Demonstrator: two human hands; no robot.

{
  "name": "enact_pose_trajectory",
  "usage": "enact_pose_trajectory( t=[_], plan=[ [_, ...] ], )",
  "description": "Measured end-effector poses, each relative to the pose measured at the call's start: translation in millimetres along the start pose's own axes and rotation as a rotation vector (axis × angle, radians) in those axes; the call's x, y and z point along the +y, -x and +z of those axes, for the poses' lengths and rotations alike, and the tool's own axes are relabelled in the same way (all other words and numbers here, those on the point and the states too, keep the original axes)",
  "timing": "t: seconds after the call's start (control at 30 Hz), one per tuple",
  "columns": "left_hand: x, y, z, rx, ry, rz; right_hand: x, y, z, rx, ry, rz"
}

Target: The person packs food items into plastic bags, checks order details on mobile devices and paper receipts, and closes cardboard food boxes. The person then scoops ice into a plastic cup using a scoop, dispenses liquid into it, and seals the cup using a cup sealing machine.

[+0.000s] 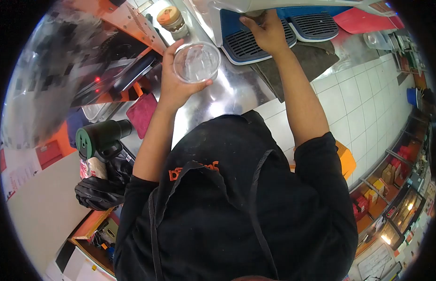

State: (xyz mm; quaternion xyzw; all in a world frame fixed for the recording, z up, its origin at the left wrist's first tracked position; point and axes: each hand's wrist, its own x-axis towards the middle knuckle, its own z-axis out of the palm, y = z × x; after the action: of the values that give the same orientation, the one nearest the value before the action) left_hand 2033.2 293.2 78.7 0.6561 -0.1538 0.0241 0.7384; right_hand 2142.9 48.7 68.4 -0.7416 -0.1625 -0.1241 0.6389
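My left hand (172, 86) is wrapped round a clear plastic cup (197, 63), its open top facing me; what looks like ice lies inside. The cup is held above the shiny metal counter (222, 96). Further forward, my right hand (272, 36) reaches under the front of a white and blue machine (231, 22), over its black slotted drip tray (248, 48). The fingers of that hand close on a small dark, rounded thing, partly hidden, whose kind I cannot make out.
A second drip tray (316, 26) sits to the right, with a dark cloth (314, 61) below. A jar with an orange lid (168, 16) stands behind the cup. To the left are a red cloth (141, 114) and a dark green mug (103, 139). White tiled floor (354, 96) lies right.
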Motion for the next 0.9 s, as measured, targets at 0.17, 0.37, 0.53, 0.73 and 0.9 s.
enact_pose_trajectory(
  t=[0.17, 0.37, 0.53, 0.73, 0.9],
  plan=[
    [-4.4, -20.0, 13.9, -0.003, -0.050, 0.024, -16.6, 0.9, -5.5, -0.019, 0.066, 0.168],
    [-3.4, -36.9, 36.4, -0.030, -0.054, 0.002, -9.6, -2.9, -10.5, -0.020, 0.114, -0.034],
    [-8.5, -45.3, 51.1, -0.041, -0.062, 0.058, -10.7, -2.9, -9.8, -0.033, -0.102, -0.001],
    [-10.0, -47.3, 58.7, -0.043, -0.102, 0.059, -14.3, -4.6, -20.5, -0.091, 0.153, 0.020],
    [-10.7, -49.5, 63.5, -0.021, -0.201, 0.113, -9.0, -4.8, -20.4, -0.081, -0.075, -0.056]
  ],
)
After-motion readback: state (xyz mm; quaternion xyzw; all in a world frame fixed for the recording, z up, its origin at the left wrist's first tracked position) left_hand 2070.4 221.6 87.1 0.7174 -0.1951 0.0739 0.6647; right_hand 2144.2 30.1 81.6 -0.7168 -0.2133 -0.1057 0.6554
